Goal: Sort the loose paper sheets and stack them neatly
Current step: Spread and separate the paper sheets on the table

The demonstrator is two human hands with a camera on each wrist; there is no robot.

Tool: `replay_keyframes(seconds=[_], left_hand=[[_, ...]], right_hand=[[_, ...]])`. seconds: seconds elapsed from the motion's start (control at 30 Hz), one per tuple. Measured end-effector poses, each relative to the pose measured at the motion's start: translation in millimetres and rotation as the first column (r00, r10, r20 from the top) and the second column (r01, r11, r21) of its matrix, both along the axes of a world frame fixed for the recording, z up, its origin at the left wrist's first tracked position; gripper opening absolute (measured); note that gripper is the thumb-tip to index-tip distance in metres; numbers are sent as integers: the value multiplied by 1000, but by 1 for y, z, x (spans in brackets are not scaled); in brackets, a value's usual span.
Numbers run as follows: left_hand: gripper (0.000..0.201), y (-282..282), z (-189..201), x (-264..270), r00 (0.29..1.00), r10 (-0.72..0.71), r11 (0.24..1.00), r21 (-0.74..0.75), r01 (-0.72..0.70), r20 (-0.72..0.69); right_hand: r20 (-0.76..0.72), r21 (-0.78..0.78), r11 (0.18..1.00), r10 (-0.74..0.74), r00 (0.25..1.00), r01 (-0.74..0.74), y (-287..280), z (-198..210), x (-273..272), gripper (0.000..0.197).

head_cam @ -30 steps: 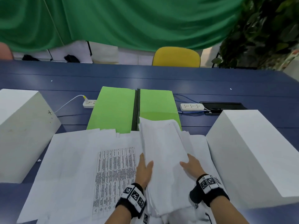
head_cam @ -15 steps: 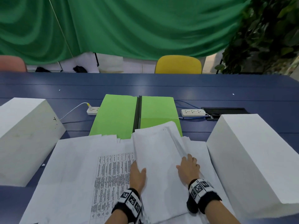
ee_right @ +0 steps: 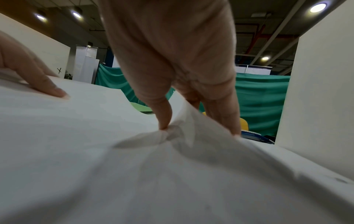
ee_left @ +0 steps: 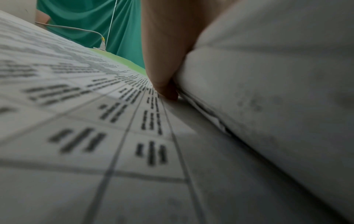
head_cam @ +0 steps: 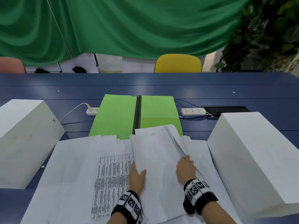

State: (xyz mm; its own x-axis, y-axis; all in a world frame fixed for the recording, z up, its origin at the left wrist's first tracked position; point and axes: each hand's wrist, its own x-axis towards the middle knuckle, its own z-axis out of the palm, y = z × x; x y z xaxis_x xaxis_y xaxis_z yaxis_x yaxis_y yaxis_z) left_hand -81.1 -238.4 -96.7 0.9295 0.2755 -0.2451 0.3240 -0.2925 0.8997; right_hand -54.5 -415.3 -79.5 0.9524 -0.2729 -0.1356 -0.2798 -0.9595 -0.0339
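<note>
Two hands are in view, the left hand [head_cam: 137,177] and the right hand [head_cam: 185,169], each with one black-and-white marker band at the wrist. Two white blocks stand on the one blue table [head_cam: 145,84]: the left block [head_cam: 22,139] and the right block [head_cam: 252,154]. One green folder [head_cam: 137,115] lies open, showing two green panels. There are two white power strips, one on the left [head_cam: 92,110] and one on the right [head_cam: 193,111]. One sheet printed with a table [head_cam: 111,180] shows among the paper sheets [head_cam: 158,159], which overlap too much to count. Behind the table are two chairs, one yellow [head_cam: 178,63] and one pink [head_cam: 11,64].
</note>
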Motion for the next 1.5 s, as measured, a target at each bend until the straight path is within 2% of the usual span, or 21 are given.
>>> replay_keyframes(seconds=[0.07, 0.17, 0.2, 0.23, 0.3, 0.37, 0.4, 0.43, 0.5, 0.53, 0.57, 0.63, 0.8, 0.87, 0.93, 1.03, 1.1, 1.2, 1.27, 1.4, 1.5], left_hand=[[50, 2, 0, -2, 1000, -18, 1000, -9, 18, -6], [51, 3, 5, -6, 999, -47, 999, -7, 47, -12], [52, 4, 6, -7, 998, -55, 998, -6, 55, -11], [53, 4, 7, -8, 998, -64, 998, -10, 64, -6], [54, 6, 8, -9, 997, -71, 997, -40, 71, -11], [56, 9, 8, -10, 997, -70, 994, -90, 66, -37], [56, 10, 8, -10, 997, -69, 992, -114, 63, -47], [55, 13, 7, -10, 997, -57, 989, -140, 49, -53], [50, 17, 5, -11, 997, -24, 980, -198, 9, -78], [49, 19, 5, -12, 996, -13, 977, -215, -7, -91], [49, 20, 4, -14, 995, -12, 974, -224, -11, -100], [51, 21, 4, -19, 995, -13, 973, -230, -11, -102], [59, 20, 13, -30, 999, -21, 962, -272, 14, -24], [61, 18, 17, -34, 1000, -23, 958, -285, 21, -2], [47, 19, 15, -33, 998, 10, 961, -275, 9, 67], [32, 22, 36, -27, 977, 106, 953, -300, -48, 183], [35, 24, 70, -18, 932, 199, 924, -376, -74, 304], [39, 27, 125, -5, 837, 223, 932, -360, -33, 500], [35, 27, 149, -2, 784, 196, 943, -332, 14, 589], [32, 25, 174, -6, 774, 139, 927, -355, 117, 618], [32, 31, 170, -5, 776, 186, 922, -381, 74, 602]], right_hand=[[28, 19, 1000, 11, 1000, -11, -1, 1, -1, 27], [-15, 65, 997, 29, 999, -28, -9, 2, 0, 30], [2, 180, 983, 20, 1000, -20, -15, 1, 2, 35], [-16, 353, 935, -11, 1000, 15, -22, 5, 5, 41], [-60, 670, 734, -96, 994, 111, -40, 9, 11, 59], [-157, 799, 562, -149, 976, 214, -50, 11, 18, 90], [-194, 820, 528, -107, 975, 221, -53, 16, 19, 95], [-222, 821, 531, -39, 974, 208, -52, 17, 21, 86], [-278, 810, 552, 65, 958, 197, -50, 23, 23, 48], [-274, 821, 540, 90, 958, 184, -48, 25, 23, 36], [-266, 816, 553, 100, 959, 169, -48, 21, 24, 34], [-279, 804, 571, 115, 953, 166, -46, 15, 23, 46], [-289, 857, 484, 163, 943, 179, -40, -21, 25, 83], [-239, 912, 385, 209, 948, 145, -36, -19, 23, 89], [-175, 949, 299, 246, 953, 97, -26, 12, 14, 82], [-17, 982, 189, 208, 978, -24, -13, 75, 1, 38], [105, 986, 114, 134, 985, -121, -10, 109, 2, 25], [300, 951, 87, -12, 954, -298, -6, 153, 6, 19], [370, 929, 83, -111, 923, -362, -2, 167, 11, 16], [400, 916, 56, -179, 899, -396, 6, 170, 15, 20], [367, 929, 25, -201, 908, -370, 6, 162, 18, 27]])
